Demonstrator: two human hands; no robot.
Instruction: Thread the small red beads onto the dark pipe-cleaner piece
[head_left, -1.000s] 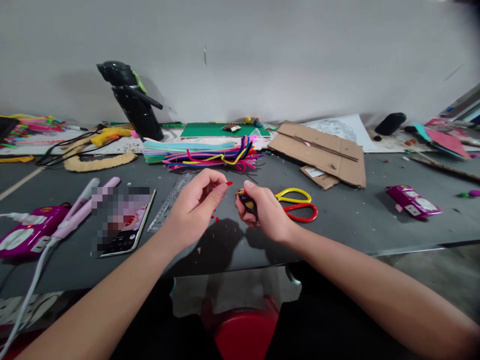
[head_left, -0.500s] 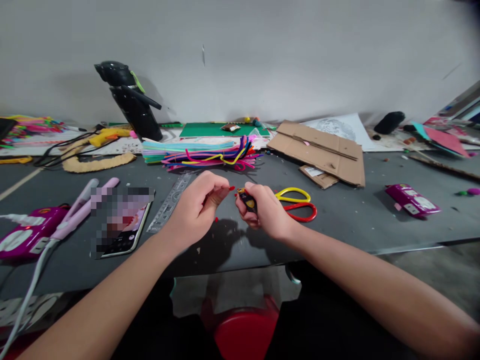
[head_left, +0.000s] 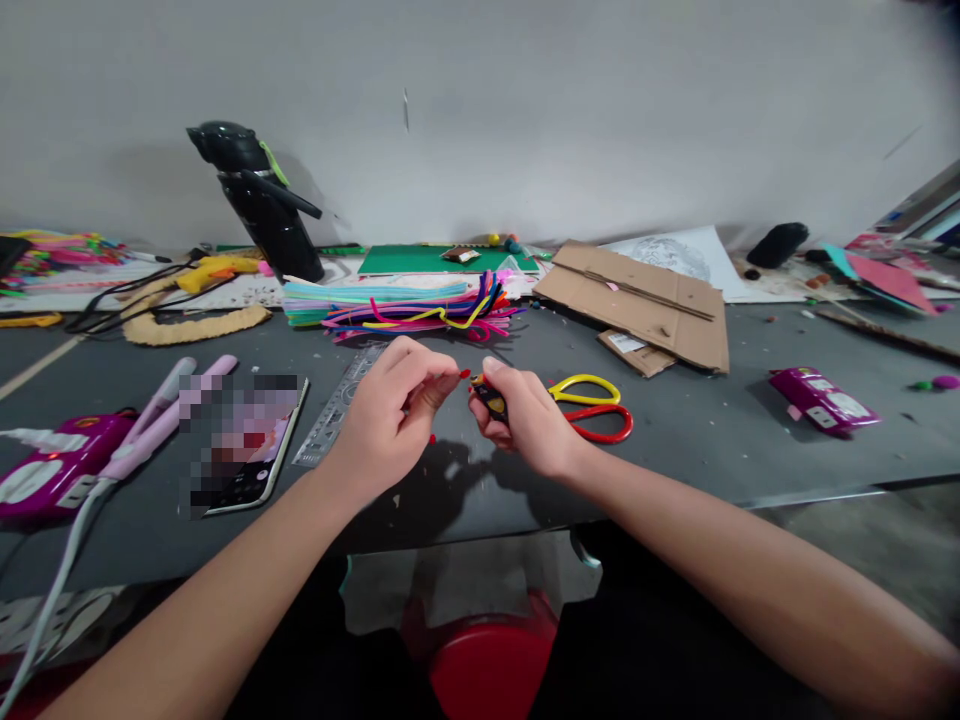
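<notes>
Between the thumb and finger of my left hand (head_left: 409, 405) is pinched a small red piece (head_left: 464, 374), its tip sticking out to the right. My right hand (head_left: 525, 415) is wrapped round a black lighter (head_left: 491, 400) with a yellow mark, the thumb on its top end. The lighter's metal end is close beside the red piece; whether they touch is too small to tell. No flame shows clearly. Scissors with yellow and red handles (head_left: 600, 424) lie just behind my right hand, their blades hidden by it.
A phone (head_left: 274, 450), a clear ruler (head_left: 330, 415) and a pink hair straightener (head_left: 169, 425) lie to the left. Behind are colourful pipe cleaners (head_left: 405, 308), a black flask (head_left: 270, 215) and cardboard (head_left: 645, 310). Purple power strips (head_left: 823, 402) lie at both sides.
The lighter in my right hand has shifted slightly left, nearer the red piece. My left hand is almost unmoved.
</notes>
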